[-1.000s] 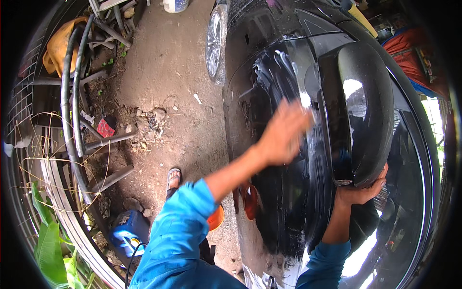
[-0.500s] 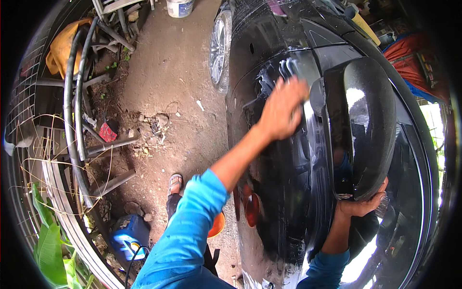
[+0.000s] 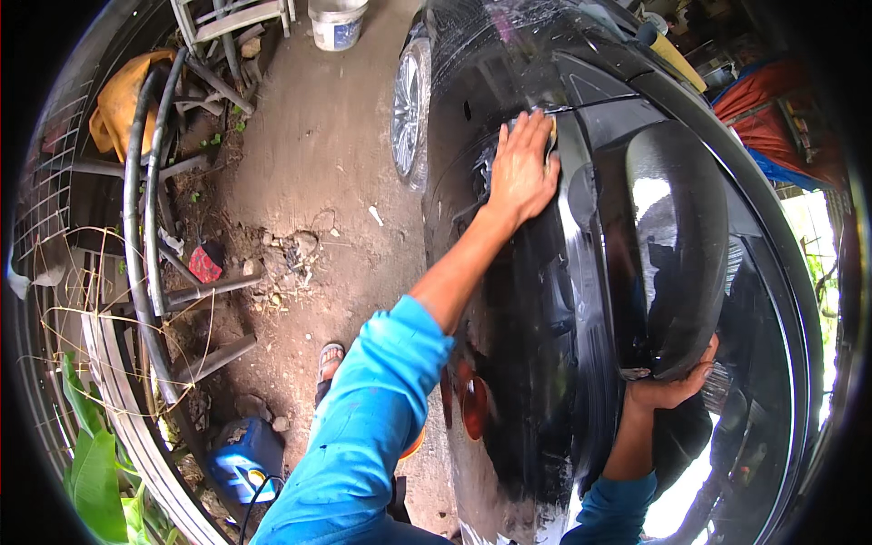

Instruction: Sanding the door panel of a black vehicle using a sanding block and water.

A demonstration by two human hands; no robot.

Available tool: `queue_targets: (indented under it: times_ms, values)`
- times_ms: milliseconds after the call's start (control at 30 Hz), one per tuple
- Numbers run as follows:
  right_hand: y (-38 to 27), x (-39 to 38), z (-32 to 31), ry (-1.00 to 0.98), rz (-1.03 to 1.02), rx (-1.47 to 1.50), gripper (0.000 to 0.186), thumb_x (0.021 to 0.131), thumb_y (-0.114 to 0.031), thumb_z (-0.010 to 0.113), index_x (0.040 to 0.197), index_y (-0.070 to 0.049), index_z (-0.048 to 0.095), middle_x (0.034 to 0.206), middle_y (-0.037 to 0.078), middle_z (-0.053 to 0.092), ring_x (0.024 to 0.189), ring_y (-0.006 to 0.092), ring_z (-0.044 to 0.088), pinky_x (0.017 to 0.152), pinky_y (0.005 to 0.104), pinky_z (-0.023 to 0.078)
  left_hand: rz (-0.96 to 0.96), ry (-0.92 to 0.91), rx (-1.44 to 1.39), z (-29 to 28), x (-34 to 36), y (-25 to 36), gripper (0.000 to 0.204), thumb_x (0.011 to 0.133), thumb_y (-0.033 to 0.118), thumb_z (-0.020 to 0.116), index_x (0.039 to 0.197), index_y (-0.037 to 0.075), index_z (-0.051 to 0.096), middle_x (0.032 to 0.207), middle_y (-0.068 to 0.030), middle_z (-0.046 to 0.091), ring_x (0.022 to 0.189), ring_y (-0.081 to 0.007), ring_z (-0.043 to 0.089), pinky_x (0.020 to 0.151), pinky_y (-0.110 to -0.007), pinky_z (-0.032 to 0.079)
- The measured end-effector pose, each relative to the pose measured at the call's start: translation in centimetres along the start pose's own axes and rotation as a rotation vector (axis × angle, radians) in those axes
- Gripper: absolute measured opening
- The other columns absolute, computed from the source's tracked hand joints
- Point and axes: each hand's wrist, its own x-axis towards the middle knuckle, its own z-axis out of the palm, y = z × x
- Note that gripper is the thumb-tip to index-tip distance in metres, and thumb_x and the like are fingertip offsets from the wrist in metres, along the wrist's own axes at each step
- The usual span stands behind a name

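Observation:
A black car with wet, whitish smears along its side fills the right half of the view. My left hand lies fairly flat on the panel ahead of the side mirror. Under its fingers a small pad shows only a yellowish edge; the rest is hidden by the hand. My right hand is closed round the near end of the black mirror housing, its fingers partly hidden behind it.
The front wheel stands at the far side. On the dirt ground are a white bucket, a blue jug and metal tube frames at left. An orange container peeks out beside my left arm.
My left hand has slid away from me and slightly left over the panel, covering white foamy streaks that showed before. The right hand stays at the mirror. The whole view has shifted slightly.

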Motion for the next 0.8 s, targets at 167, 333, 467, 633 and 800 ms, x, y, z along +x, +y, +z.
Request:
queue_targets:
  times_ms: [167, 333, 467, 633, 800]
  values:
    - [0.1, -0.2, 0.7, 0.083, 0.015, 0.003, 0.055, 0.102, -0.049, 0.027, 0.111, -0.001, 0.053, 0.101, 0.01, 0.057, 0.099, 0.0189, 0.056, 0.089, 0.0345, 0.043, 0.062, -0.094, 0.015, -0.8, -2.0, 2.4, 0.055, 0.089, 0.017, 0.058, 0.141, 0.0, 0.049, 0.15, -0.0201, 0.046, 0.142, -0.0395, 0.038, 0.119, -0.058, 0.023]
    - [0.6, -0.3, 0.3, 0.058, 0.023, 0.003, 0.061, 0.101, -0.053, 0.028, 0.112, 0.001, 0.053, 0.103, 0.012, 0.058, 0.101, 0.0207, 0.056, 0.09, 0.0352, 0.044, 0.084, -0.058, 0.087, -0.1, 1.5, 1.2, 0.056, 0.092, 0.022, 0.056, 0.142, -0.001, 0.047, 0.15, -0.0214, 0.045, 0.143, -0.0393, 0.037, 0.12, -0.056, 0.021]
    - [0.1, -0.3, -1.0, -0.037, 0.019, 0.013, 0.063, 0.1, -0.052, 0.027, 0.122, 0.002, 0.051, 0.111, 0.013, 0.058, 0.108, 0.0234, 0.055, 0.094, 0.0388, 0.044, 0.11, -0.194, 0.07, -0.3, -0.6, 2.6, 0.075, 0.085, 0.035, 0.061, 0.149, 0.002, 0.041, 0.156, -0.0202, 0.039, 0.146, -0.0385, 0.033, 0.121, -0.054, 0.019]
    - [-0.5, -0.1, 1.6, -0.068, -0.114, -0.173, 0.059, 0.096, -0.044, 0.029, 0.108, 0.007, 0.056, 0.105, 0.017, 0.06, 0.099, 0.0263, 0.057, 0.088, 0.0386, 0.045, 0.064, -0.121, 0.105, -0.3, 2.2, 1.5, 0.063, 0.092, 0.028, 0.055, 0.146, -0.001, 0.044, 0.154, -0.0214, 0.042, 0.144, -0.039, 0.037, 0.12, -0.054, 0.022]
    - [-0.9, 0.7, 1.0, -0.08, -0.195, -0.236, 0.055, 0.094, -0.043, 0.032, 0.095, 0.006, 0.057, 0.095, 0.016, 0.059, 0.089, 0.0248, 0.057, 0.081, 0.0366, 0.045, 0.15, -0.297, 0.157, -1.5, -1.5, 2.5, 0.078, 0.088, 0.031, 0.053, 0.155, 0.0, 0.028, 0.162, -0.0186, 0.028, 0.152, -0.0353, 0.022, 0.123, -0.054, 0.012]
